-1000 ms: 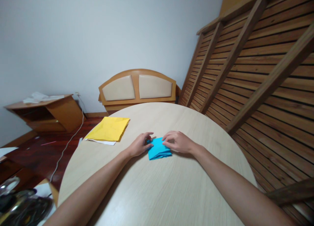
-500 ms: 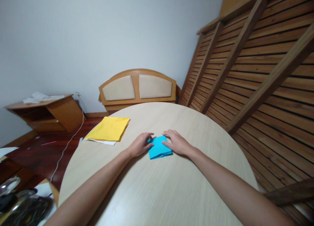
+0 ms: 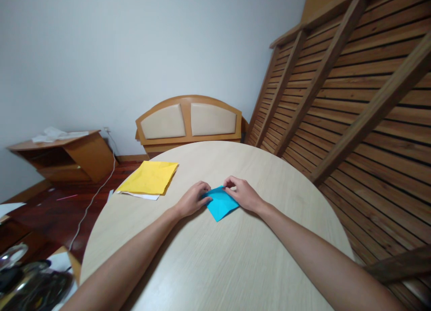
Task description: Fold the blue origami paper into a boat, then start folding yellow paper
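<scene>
A piece of folded blue paper [image 3: 220,205] rests on the round pale table [image 3: 215,266], one corner pointing toward me. My left hand [image 3: 194,198] is closed on its left edge, the thumb lying on top and the fingers curled behind. At the far right edge my right hand [image 3: 243,194] pinches the paper between thumb and fingertips. Part of the paper's far side is hidden under my fingers.
Yellow paper [image 3: 150,176] lies over white sheets on the table's left side. Beyond the table stands a headboard [image 3: 188,117]. A slatted wooden frame [image 3: 336,104] leans at the right. A low cabinet [image 3: 87,156] and a cable [image 3: 90,203] are at left.
The blue paper has turned so that a corner faces me, and its front shape is now pointed. My right hand's fingers have drawn together into a pinch on it.
</scene>
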A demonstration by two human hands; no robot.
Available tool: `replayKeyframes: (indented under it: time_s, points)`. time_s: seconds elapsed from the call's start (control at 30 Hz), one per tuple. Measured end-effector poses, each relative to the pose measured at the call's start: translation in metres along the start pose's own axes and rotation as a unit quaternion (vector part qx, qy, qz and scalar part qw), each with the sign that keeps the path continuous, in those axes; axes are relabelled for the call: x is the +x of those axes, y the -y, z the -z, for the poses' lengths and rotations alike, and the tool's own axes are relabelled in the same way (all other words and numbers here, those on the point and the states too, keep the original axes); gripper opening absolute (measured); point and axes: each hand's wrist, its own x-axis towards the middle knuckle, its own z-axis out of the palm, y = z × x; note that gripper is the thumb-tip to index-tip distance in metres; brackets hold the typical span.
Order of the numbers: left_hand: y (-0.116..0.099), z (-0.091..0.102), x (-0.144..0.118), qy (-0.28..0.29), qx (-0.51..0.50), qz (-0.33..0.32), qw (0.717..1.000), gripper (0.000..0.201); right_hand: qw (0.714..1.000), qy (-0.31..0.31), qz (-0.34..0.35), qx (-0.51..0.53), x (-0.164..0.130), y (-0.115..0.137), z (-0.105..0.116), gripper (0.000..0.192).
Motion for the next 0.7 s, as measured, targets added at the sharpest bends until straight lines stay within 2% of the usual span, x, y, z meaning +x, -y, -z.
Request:
replayKeyframes:
  time_s: [0.13, 0.23, 0.33, 0.43, 0.7]
  points:
    - [-0.008, 0.002, -0.001, -0.051, -0.028, 0.016, 0.998, 0.025, 0.998, -0.051, 0.013, 0.037, 0.002, 0.001, 0.005, 0.009]
    - [-0.013, 0.006, -0.003, -0.066, -0.051, -0.010, 0.996, 0.026, 0.995, -0.085, 0.020, 0.058, 0.003, 0.002, 0.008, 0.010]
    - [-0.016, 0.010, -0.004, -0.073, -0.080, -0.027, 0.994, 0.029, 0.990, -0.116, 0.015, 0.079, 0.005, 0.002, 0.009, 0.010]
    - [-0.019, 0.011, -0.004, -0.077, -0.104, -0.016, 0.991, 0.032, 0.985, -0.133, 0.000, 0.111, 0.007, 0.000, 0.007, 0.013]
    - [-0.023, 0.006, -0.002, -0.055, -0.156, 0.009, 0.986, 0.033, 0.978, -0.137, -0.025, 0.153, 0.010, -0.005, 0.003, 0.021]
